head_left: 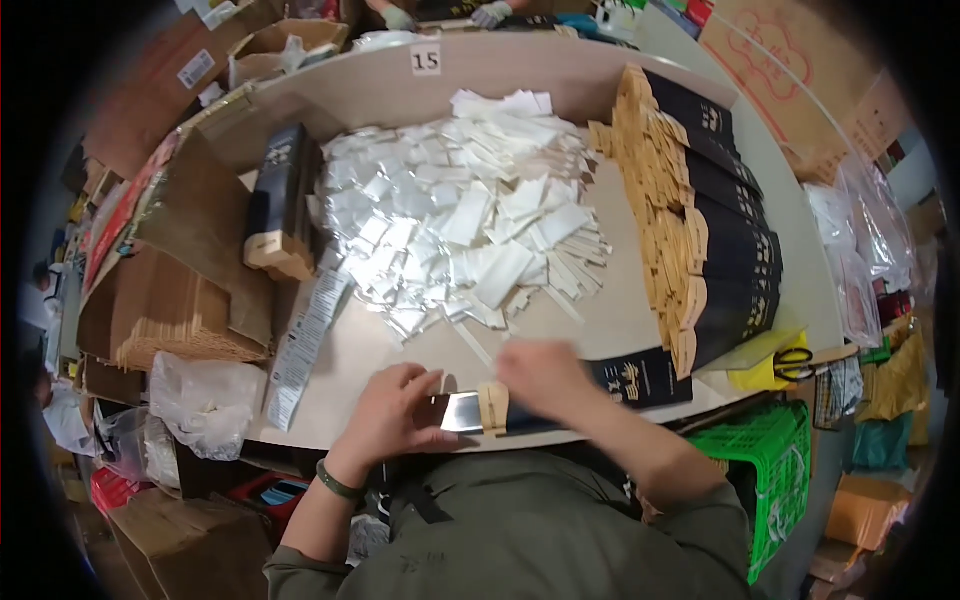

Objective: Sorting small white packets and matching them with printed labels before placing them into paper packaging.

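Observation:
A long black printed sleeve (640,379) lies along the table's near edge, with a tan paper tab (493,408) at its left end. From that end sticks a shiny silver flat piece (461,412). My left hand (392,412) is closed round the silver piece's outer end, thumb below and fingers above. Just above the sleeve, close to the tab, is my right hand (545,376). It looks curled, but motion smears its fingers, and whatever may be in them is hidden. Beyond both hands spreads a heap of small white and clear packets (480,220).
Black sleeves with tan ends (720,220) are stacked at right; a smaller stack (278,200) stands left. Beside it are a carton of brown cards (180,310) and a printed strip (310,345). Scissors (795,363) lie right, above a green crate (775,490). Another person's gloved hands (490,14) show far off.

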Motion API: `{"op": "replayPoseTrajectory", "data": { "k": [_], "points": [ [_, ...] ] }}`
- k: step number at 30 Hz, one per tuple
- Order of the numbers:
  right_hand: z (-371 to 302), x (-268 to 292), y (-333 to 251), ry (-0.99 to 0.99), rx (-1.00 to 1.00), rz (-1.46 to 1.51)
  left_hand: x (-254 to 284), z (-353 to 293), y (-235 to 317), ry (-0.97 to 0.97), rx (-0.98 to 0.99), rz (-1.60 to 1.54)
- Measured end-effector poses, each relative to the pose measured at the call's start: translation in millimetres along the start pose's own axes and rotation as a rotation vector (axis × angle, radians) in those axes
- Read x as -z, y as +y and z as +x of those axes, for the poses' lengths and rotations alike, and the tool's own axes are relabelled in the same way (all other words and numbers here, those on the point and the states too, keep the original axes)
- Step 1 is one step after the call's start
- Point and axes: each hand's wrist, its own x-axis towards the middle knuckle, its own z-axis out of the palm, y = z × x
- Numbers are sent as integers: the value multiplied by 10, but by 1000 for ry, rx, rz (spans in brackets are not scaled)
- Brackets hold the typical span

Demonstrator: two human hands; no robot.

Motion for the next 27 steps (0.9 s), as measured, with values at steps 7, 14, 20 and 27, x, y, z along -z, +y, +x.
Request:
{"op": "replayPoseTrajectory", "data": {
  "k": [7,14,20,27],
  "points": [
    [255,381,819,-76,-270,-249,126,1123,-983,564,362,246],
    [53,574,724,-17,-143,-108,46,1318,-1261,456,465,170],
    [707,633,495,-8,489,-358,201,1131,-1017,629,435,-4],
    [1091,336,669,-28,722,-505,-328,-417,-44,340,582,-822]
  ]
}}
